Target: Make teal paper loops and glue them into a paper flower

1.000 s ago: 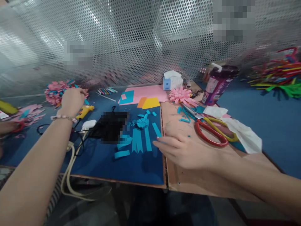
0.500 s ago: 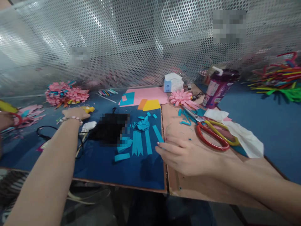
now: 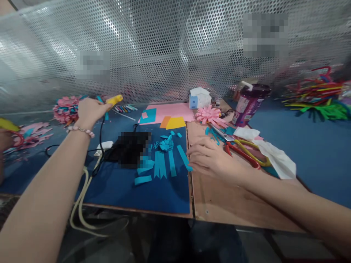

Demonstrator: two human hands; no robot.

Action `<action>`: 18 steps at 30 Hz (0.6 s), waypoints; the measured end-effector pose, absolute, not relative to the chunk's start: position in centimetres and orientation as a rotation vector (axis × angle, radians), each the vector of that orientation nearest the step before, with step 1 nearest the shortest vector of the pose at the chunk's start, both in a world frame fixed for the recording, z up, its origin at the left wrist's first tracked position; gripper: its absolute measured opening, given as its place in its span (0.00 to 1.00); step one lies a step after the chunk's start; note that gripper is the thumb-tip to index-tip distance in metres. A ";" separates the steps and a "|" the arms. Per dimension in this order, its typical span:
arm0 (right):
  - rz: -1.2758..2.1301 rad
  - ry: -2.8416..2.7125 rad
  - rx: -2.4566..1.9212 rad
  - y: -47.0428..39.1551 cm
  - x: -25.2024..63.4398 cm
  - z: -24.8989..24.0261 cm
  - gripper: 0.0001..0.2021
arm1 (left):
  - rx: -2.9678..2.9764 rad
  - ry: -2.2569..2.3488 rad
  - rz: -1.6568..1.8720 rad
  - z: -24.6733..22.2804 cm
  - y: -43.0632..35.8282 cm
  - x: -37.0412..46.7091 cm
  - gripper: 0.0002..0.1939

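Yellow glue gun (image 3: 115, 100), left hand (image 3: 92, 110) closed around it, right hand (image 3: 210, 157) open

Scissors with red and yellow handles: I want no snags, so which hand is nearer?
Right. The right hand is close beside the scissors, over the wooden board; the left hand is far to their left, holding the yellow glue gun.

Blue tabletop (image 3: 164, 197), paper strips (image 3: 159, 164), apparently pens (image 3: 124, 108)
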State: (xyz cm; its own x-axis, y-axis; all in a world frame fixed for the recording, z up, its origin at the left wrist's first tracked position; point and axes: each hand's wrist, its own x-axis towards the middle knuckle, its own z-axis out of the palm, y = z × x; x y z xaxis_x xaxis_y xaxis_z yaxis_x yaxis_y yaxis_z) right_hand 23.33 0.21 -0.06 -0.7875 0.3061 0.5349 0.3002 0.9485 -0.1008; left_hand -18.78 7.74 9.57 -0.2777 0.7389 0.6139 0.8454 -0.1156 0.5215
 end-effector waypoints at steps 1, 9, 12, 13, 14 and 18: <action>0.082 -2.483 -0.473 0.2 23.0 0.0 0.11 | -1.767 -2.005 -1.385 9.6 7.6 -17.7 0.13; 1.239 -1.814 -0.741 0.3 17.4 2.7 0.20 | -1.927 -1.738 -1.637 9.0 3.8 -6.3 0.14; 1.440 -1.573 -0.607 1.0 14.4 3.9 0.24 | -2.047 -1.431 -1.709 8.9 1.6 -2.6 0.11; 1.480 -1.528 -0.566 1.1 13.6 4.3 0.25 | -2.038 -1.375 -1.713 8.8 0.9 -1.7 0.10; 1.502 -1.488 -0.522 1.2 13.0 4.7 0.24 | -2.049 -1.350 -1.703 8.6 0.4 -1.0 0.09; 1.507 -1.354 -0.360 0.6 11.9 5.7 0.20 | -2.081 -1.329 -1.649 7.4 -1.0 0.1 0.06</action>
State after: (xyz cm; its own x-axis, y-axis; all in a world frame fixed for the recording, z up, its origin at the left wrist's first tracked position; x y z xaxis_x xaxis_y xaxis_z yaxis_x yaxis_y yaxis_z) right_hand 11.90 0.63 5.70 -0.4226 0.8164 0.3935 -0.4781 0.1680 -0.8621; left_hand 0.11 -0.97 7.41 -0.0099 0.5274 0.8496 0.7179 -0.5877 0.3732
